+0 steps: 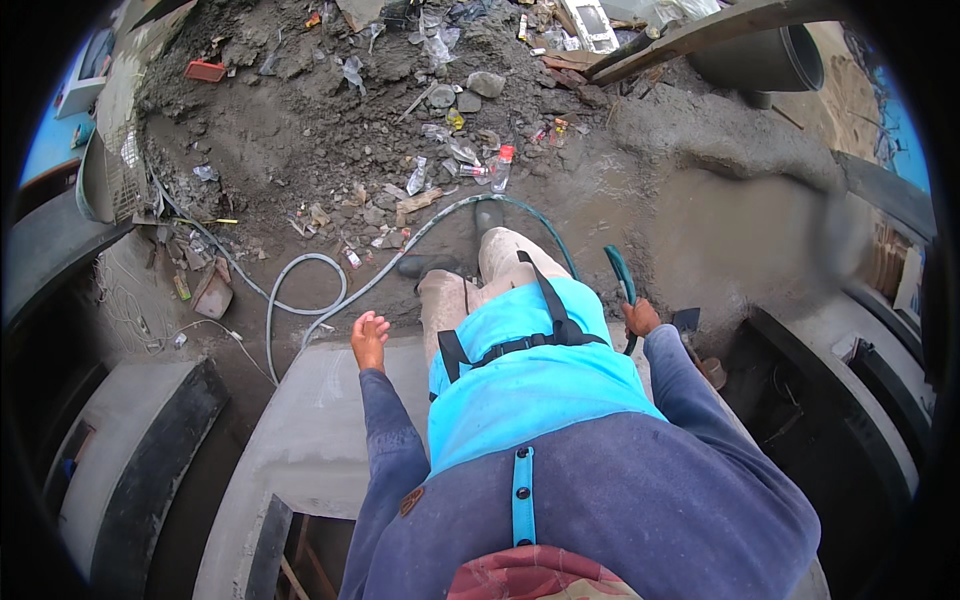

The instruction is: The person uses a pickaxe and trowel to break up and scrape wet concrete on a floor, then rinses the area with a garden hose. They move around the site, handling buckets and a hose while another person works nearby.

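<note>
My right hand, at my right side, is closed round a dark green hose. A short length of it sticks up and bends above the fist, and some hangs below. On the ground, a grey-green hose arcs past my boots and loops at the left; where it joins the held length is hidden by my body. My left hand is raised beside my left thigh, holding nothing, its fingers loosely curled and apart. The grey concrete surface lies beneath that arm.
Ahead rises a heap of wet grey sand strewn with stones, wrappers and plastic bottles. Muddy water pools at the right. A wooden beam and a large dark bucket stand at the far right. Concrete block forms flank me.
</note>
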Motion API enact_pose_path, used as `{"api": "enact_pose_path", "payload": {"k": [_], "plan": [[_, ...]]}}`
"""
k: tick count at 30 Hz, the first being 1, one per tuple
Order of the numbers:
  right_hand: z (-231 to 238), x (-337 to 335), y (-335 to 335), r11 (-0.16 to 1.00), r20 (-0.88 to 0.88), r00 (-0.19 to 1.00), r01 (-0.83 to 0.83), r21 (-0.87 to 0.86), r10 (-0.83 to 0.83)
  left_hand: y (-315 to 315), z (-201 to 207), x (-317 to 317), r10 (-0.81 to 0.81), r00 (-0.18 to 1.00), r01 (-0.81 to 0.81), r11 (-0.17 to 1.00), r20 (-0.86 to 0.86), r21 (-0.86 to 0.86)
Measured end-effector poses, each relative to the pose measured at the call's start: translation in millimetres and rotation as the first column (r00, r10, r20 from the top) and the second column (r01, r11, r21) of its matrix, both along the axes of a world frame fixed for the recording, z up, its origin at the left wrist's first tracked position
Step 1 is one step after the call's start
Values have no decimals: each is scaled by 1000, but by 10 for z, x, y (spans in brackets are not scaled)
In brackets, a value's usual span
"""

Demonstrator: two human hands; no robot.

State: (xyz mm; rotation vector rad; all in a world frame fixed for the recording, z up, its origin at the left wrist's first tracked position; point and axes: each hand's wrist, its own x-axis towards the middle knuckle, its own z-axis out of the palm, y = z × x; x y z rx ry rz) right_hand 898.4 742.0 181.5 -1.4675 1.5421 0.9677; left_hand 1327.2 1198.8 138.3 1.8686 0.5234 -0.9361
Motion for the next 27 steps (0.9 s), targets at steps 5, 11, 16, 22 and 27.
{"api": "enact_pose_path", "payload": {"k": [5,11,16,22,27], "plan": [[-253,216,221,995,6,1000,14,-97,-14,-465,-206,188,-107,994,108,989,-12,97],[-826,814,127,949,57,981,-165,-270,187,-2057,-1842,-15,-347,938,343,934,-21,-101],[-923,990,176,943,-12,980,-192,-272,196,-3189,-3484,-421,-709,701,712,702,-73,15],[-995,999,145,959,-121,981,-177,-219,153,-4526,-5035,-401,-658,737,639,753,155,157],[-1320,1280,-18,972,-147,982,-145,-184,118,-5081,-5736,-254,-759,620,651,639,198,409]]}}
